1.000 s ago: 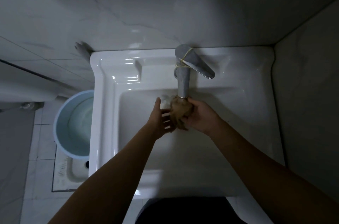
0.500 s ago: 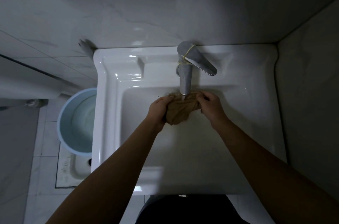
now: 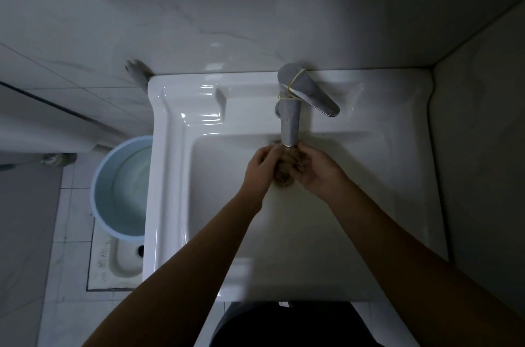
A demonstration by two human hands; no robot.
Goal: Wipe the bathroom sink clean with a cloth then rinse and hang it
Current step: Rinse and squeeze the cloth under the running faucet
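A white rectangular sink fills the middle of the head view. A chrome tap with a yellow rubber band round it stands at the sink's back edge, its lever turned to the right. Directly under the spout, a brown cloth is bunched into a small wad. My left hand presses it from the left and my right hand from the right, both closed around it above the basin. Most of the cloth is hidden between my palms.
A light blue bucket with water stands on the floor left of the sink, over a white squat pan. Grey tiled walls close in behind and on the right. A dark garment shows at the bottom edge.
The cloth was stretched between my hands under the spout half a second ago; now my hands have come together and squeezed it into a tight wad.
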